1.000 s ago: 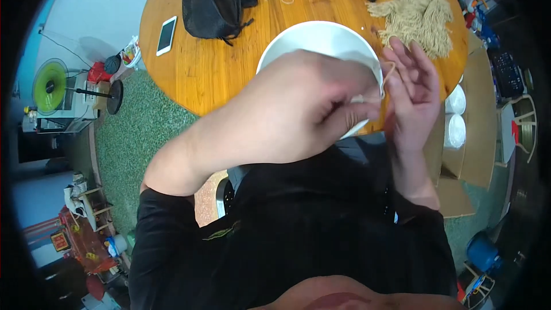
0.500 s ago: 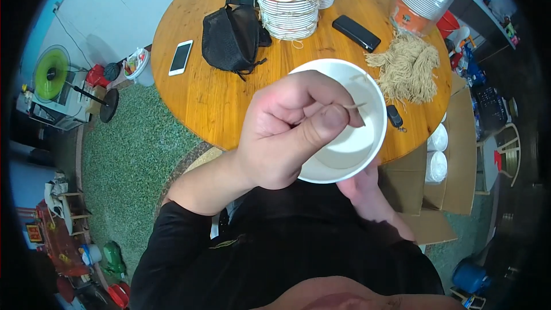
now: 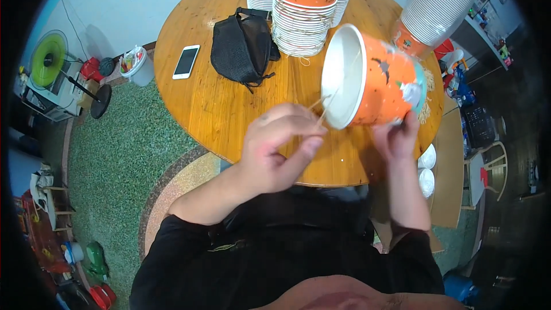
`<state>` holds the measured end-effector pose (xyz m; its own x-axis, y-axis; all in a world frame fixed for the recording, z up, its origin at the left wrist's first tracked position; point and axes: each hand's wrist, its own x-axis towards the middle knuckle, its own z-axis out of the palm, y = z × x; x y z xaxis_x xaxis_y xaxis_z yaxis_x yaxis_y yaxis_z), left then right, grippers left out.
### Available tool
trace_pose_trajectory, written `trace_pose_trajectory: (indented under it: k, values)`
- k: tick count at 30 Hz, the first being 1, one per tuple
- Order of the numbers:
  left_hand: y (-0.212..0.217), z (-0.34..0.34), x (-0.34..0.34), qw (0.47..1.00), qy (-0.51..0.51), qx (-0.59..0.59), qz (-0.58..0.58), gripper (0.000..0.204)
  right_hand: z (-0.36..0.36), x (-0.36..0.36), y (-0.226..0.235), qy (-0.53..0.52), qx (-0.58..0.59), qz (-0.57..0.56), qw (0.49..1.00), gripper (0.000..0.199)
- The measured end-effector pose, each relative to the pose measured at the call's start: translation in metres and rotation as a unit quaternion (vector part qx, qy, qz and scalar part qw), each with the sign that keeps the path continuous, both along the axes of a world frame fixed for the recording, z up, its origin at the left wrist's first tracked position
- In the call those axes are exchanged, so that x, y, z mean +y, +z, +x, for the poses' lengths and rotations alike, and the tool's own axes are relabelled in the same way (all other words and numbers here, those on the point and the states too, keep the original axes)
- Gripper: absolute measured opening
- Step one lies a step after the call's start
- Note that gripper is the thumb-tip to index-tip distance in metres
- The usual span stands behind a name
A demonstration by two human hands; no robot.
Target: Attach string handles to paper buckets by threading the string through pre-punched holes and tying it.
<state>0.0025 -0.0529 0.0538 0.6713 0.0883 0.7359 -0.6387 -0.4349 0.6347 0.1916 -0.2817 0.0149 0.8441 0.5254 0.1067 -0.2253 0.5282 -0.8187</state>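
An orange paper bucket (image 3: pixel 383 83) with a white inside and printed figures lies tilted on its side in the air, its mouth toward the left. My right hand (image 3: pixel 399 140) holds it from below near its base, fingers partly hidden behind it. Just left of the rim, my left hand (image 3: pixel 278 149) pinches a thin tan string (image 3: pixel 322 108) between thumb and fingers. The string reaches into the bucket's mouth; where it runs inside is hard to make out.
Stacked paper buckets (image 3: pixel 304 26) stand at the back of the round wooden table (image 3: pixel 189 109); another wrapped stack (image 3: pixel 436 8) is at the right. A black mesh bag (image 3: pixel 238 51) and a white phone (image 3: pixel 186 62) lie left. Tan string bundle (image 3: pixel 425 112) shows behind the bucket.
The bucket has turned from facing up to lying sideways and moved right. My left hand has come out from over its mouth, drawing the string leftward and down. The view has shifted slightly.
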Motion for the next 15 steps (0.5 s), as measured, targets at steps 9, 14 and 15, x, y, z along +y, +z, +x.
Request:
trace_pose_trajectory:
  k: [9,14,15]
  values:
    - [-0.093,0.005,0.021,0.956,0.214,0.172,0.101,0.061,0.146,0.097,0.213,-0.264,-0.659,-0.271,0.65,0.062]
    - [-0.1,0.005,0.022,0.944,0.21,0.2,0.156,0.045,0.136,0.185,0.255,-0.233,-0.628,-0.294,0.682,0.093]
    - [-0.103,0.002,0.025,0.942,0.217,0.207,0.152,0.045,0.103,0.203,0.256,-0.132,-0.542,-0.342,0.756,0.093]
